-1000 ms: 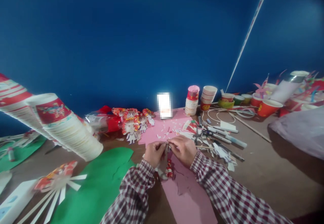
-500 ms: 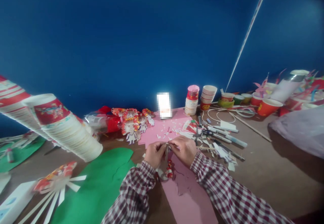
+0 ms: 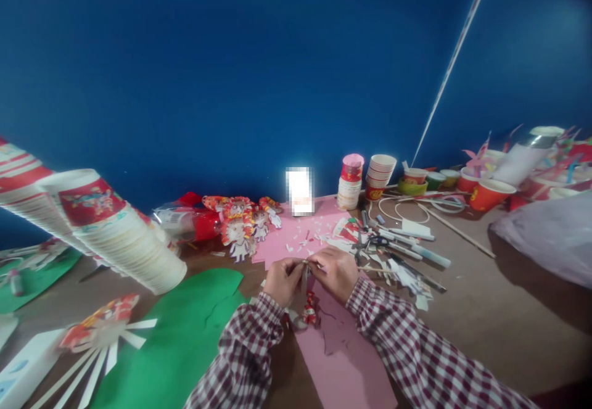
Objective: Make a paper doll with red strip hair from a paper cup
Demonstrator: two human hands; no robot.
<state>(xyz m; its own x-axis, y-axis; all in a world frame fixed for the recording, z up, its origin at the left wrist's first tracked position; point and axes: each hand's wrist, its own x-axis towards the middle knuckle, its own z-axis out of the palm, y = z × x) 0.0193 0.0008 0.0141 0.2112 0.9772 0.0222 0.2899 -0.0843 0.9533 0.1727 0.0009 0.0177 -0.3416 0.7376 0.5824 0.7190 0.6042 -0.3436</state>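
Note:
My left hand and my right hand meet above a pink paper sheet, thumbs and fingertips pinched together. Between them is a narrow pale strip, hanging down from the fingertips; its upper end is hidden by the fingers. Just below lies a small red-and-white patterned piece, and I cannot tell whether it joins the strip. Beyond the hands, white paper scraps are scattered on the pink paper.
Stacked paper cups lean at the left, beside green paper and a cup cut into strips. Cut-out paper figures lie behind. Pens, more cup stacks and a plastic bag are rightward.
Both hands stay almost in place, still pinched together. The view has shifted very slightly; nothing else has visibly moved.

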